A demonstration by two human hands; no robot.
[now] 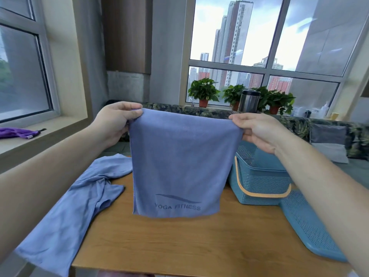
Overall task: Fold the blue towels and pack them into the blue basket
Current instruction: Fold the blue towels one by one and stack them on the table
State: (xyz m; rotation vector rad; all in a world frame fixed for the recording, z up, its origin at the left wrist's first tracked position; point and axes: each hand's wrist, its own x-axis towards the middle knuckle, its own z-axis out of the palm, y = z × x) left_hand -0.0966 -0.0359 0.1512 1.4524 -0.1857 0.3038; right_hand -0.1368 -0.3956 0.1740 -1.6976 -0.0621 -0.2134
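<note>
We begin with the wooden tabletop (179,242), which keeps everything for the job within easy reach. Above its middle hangs the held towel (179,162), a blue sheet printed "YOGA FITNESS" near its lower hem. It is lifted by its two top corners so that its own weight pulls it flat and the side edges line up, which we judge to be the set-up for the next fold (whether the hem touches the wood or hangs just clear, we cannot tell).

To the left a second blue towel (79,206) lies rumpled and drapes over the tabletop's left edge. We take it to be waiting its turn, out of the folding space.

On the right stands the blue basket (257,176), its orange handle (263,193) dropped down the front so the mouth is free. The right forearm hides much of the inside, so we cannot say whether anything is packed. Its perforated lid (311,226) lies flat just beside it, toward the near right corner, taken off to leave the opening free.

The left hand (117,122) pinches the towel's top left corner between thumb and curled fingers. The right hand (257,130) pinches the top right corner likewise, well apart from the left, which keeps the upper edge taut.
</note>
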